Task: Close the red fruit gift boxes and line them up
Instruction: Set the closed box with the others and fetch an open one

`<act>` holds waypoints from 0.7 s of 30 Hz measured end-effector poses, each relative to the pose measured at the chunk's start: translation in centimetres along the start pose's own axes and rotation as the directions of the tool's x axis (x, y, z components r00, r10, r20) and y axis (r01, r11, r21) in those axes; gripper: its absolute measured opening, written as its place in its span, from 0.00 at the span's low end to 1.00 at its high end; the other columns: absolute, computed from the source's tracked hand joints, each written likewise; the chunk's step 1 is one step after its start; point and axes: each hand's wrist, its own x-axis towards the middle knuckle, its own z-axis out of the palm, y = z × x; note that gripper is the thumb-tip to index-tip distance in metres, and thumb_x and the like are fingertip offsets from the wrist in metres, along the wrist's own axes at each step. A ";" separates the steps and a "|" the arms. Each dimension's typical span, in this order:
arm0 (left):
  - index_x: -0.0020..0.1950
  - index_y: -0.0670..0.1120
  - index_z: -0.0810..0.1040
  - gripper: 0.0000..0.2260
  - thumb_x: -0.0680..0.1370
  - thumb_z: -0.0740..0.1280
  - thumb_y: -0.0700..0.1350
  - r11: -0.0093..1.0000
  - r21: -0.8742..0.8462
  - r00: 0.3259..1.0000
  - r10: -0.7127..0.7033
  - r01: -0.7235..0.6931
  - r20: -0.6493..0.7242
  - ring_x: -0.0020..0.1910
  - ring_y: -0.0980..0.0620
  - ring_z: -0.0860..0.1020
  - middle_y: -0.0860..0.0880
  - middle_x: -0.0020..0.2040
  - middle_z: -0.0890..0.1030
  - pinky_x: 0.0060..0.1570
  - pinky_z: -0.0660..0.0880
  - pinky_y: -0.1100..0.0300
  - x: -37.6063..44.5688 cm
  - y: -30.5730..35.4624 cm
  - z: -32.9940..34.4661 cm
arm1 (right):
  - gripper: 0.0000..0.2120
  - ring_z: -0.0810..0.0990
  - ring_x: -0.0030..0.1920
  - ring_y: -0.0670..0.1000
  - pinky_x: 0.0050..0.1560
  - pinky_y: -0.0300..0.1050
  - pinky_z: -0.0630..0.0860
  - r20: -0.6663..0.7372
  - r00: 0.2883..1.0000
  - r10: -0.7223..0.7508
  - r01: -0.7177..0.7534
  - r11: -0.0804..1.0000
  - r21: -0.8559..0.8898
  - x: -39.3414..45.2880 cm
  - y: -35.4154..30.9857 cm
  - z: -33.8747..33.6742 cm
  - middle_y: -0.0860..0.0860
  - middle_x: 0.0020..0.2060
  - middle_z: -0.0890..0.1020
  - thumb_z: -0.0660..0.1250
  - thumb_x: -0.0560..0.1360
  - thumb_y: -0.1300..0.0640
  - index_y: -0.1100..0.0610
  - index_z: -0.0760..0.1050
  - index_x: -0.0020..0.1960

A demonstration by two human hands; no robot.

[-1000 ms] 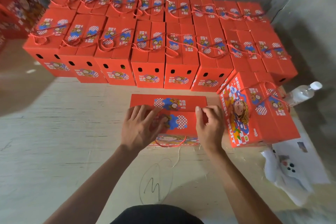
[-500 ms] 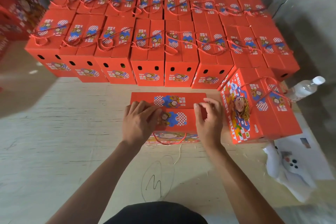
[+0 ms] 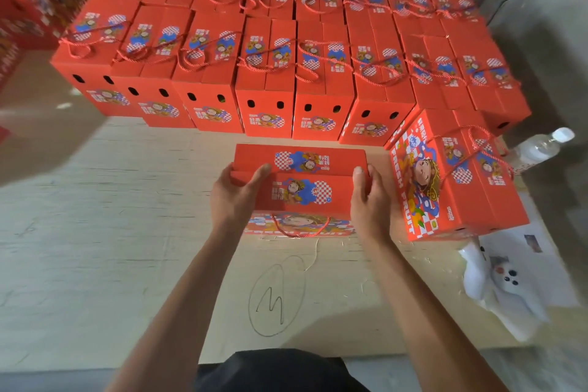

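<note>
A red fruit gift box stands on the floor in front of me, its two top flaps lying closed and its red rope handle hanging over the near side. My left hand grips the box's left end, thumb on the top flap. My right hand grips its right end. Behind it, several closed red boxes stand in two tight rows against the wall. One more closed box sits askew to the right.
A clear water bottle lies at the right by the wall. White paper and a white cloth lie at the lower right. More red cartons are stacked at the far left. A pencilled oval mark is on the floor board.
Both hands slid outward from the top flaps to the box's two ends. The view moved slightly closer to the boxes.
</note>
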 end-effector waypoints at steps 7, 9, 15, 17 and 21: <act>0.54 0.54 0.84 0.22 0.68 0.77 0.66 0.996 -0.089 0.998 0.022 -0.027 -0.051 0.42 0.58 0.86 0.58 0.43 0.87 0.46 0.85 0.49 -0.3 -0.1 0.4 | 0.19 0.84 0.39 0.39 0.30 0.29 0.74 0.002 0.992 0.124 -0.124 0.991 0.054 0.6 0.5 0.0 0.44 0.41 0.84 0.61 0.83 0.38 0.53 0.80 0.57; 0.49 0.57 0.83 0.16 0.70 0.75 0.66 0.998 -0.033 0.995 0.057 -0.059 -0.080 0.40 0.58 0.85 0.61 0.41 0.86 0.43 0.84 0.49 -0.4 -0.3 0.4 | 0.19 0.84 0.42 0.41 0.31 0.28 0.74 -0.011 0.992 0.127 -0.126 0.992 0.030 0.9 0.4 -0.1 0.43 0.43 0.84 0.63 0.82 0.39 0.53 0.80 0.59; 0.56 0.55 0.83 0.15 0.75 0.74 0.62 0.992 -0.126 1.000 0.004 -0.003 0.015 0.46 0.56 0.86 0.57 0.46 0.87 0.45 0.84 0.55 -0.3 -0.8 -0.6 | 0.18 0.81 0.39 0.33 0.30 0.27 0.72 -0.006 0.992 0.124 -0.124 0.992 0.016 0.7 0.5 0.1 0.44 0.42 0.83 0.63 0.83 0.40 0.54 0.79 0.60; 0.52 0.53 0.84 0.16 0.73 0.76 0.63 0.973 -0.213 0.993 -0.068 0.087 0.094 0.47 0.53 0.87 0.56 0.46 0.88 0.41 0.84 0.58 -0.4 -0.9 -0.7 | 0.18 0.80 0.39 0.32 0.30 0.25 0.71 -0.004 0.992 0.127 -0.127 0.992 0.008 0.6 0.9 0.1 0.42 0.42 0.82 0.61 0.84 0.41 0.54 0.78 0.61; 0.55 0.50 0.84 0.19 0.71 0.76 0.61 0.960 -0.238 0.983 -0.112 0.145 0.145 0.45 0.54 0.87 0.54 0.45 0.88 0.39 0.83 0.59 0.2 -0.9 -0.8 | 0.17 0.79 0.38 0.31 0.32 0.25 0.71 0.030 0.991 0.131 -0.131 0.991 -0.007 0.5 1.5 -0.1 0.41 0.43 0.82 0.60 0.85 0.44 0.54 0.77 0.64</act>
